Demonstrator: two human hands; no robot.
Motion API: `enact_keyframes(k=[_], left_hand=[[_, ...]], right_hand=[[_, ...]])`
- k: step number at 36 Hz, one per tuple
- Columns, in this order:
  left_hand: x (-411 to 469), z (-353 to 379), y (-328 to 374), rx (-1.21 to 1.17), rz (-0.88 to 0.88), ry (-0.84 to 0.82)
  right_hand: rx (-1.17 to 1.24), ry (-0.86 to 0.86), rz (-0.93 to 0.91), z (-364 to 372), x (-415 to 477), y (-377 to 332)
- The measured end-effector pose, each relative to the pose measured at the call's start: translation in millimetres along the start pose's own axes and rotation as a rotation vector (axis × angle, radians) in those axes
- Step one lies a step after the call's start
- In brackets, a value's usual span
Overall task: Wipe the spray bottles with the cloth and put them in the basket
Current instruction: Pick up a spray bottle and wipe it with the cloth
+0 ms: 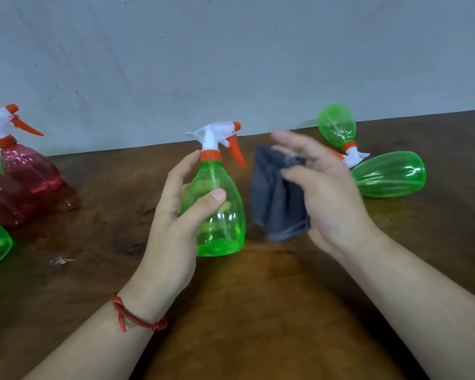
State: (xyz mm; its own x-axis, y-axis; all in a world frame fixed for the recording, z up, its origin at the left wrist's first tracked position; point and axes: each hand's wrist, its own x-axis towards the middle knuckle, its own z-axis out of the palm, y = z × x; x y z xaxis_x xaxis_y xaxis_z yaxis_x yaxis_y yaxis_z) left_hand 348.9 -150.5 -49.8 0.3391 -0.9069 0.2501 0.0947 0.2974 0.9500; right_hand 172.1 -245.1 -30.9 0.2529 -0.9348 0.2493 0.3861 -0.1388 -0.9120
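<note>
The person's left hand (176, 212) is wrapped round a see-through green plastic spray bottle (220, 215) with a white and orange trigger top. This bottle stands upright in the middle of the brown wooden table (258, 297). The thumb and fingers curl round its belly. The right hand (327, 193) holds a dark grey cloth (274, 198) just beside the bottle, on its right side. The thumb presses the cloth into the palm. The other fingers look blurry, so it is hard to tell how they lie. The cloth is close to the bottle but does not seem to touch it.

This looks like the bottle being wiped now, but the picture cannot show how clean it is. Two more green bottles are at the far right, a fat one on its side (390, 174) and one with its bottom up (337, 127). A red see-through spray bottle (30, 168) and other red and green ones are at the left edge. No basket is in view, so it is not clear how many bottles are put away. It seems that much is left: wipe this bottle, put it in the basket, then do the others
</note>
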Motion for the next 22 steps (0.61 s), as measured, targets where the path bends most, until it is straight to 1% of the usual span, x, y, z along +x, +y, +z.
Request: enact_keyframes(k=[2,3,4,6,8,10,11,13,17,19,20,22], left_hand=[[-2.0,1.2,3.0,-0.014,-0.013,-0.076],[-3.1,1.8,3.5,-0.009,-0.022,-0.108],[-4.4,2.4,3.4,-0.003,-0.033,-0.136],[-6.8,4.8,2.6,0.006,-0.062,-0.179],[-9.2,8.4,1.6,0.021,-0.081,-0.212],[-10.8,11.2,0.5,0.037,-0.09,-0.222],[-11.3,12.7,0.4,0.043,-0.092,-0.218],[-11.6,14.0,0.2,0.058,-0.094,-0.203],[-12.3,14.4,1.3,0.023,-0.133,-0.238],[-12.2,14.1,3.4,0.008,-0.137,-0.248],[-11.4,13.1,4.0,-0.008,-0.137,-0.237],[-9.7,10.1,4.7,-0.047,-0.142,-0.205]], right_hand=[[-0.127,0.182,-0.213,-11.1,8.0,-8.5],[-0.21,0.235,-0.312,-16.2,10.1,-12.5],[-0.288,0.265,-0.388,-20.1,11.0,-15.4],[-0.388,0.266,-0.484,-23.7,10.7,-17.1],[-0.468,0.223,-0.528,-22.3,9.0,-12.1],[-0.639,0.154,-0.588,-18.5,7.0,-3.3],[-0.726,0.107,-0.628,-16.3,5.2,1.5],[-0.818,-0.002,-0.69,-12.2,1.4,8.2],[-0.847,-0.21,-0.741,-7.5,-3.2,12.1],[-0.863,-0.288,-0.761,-8.9,-1.2,12.0],[-0.87,-0.299,-0.761,-11.2,1.0,11.5],[-0.87,-0.246,-0.734,-17.8,6.3,10.3]])
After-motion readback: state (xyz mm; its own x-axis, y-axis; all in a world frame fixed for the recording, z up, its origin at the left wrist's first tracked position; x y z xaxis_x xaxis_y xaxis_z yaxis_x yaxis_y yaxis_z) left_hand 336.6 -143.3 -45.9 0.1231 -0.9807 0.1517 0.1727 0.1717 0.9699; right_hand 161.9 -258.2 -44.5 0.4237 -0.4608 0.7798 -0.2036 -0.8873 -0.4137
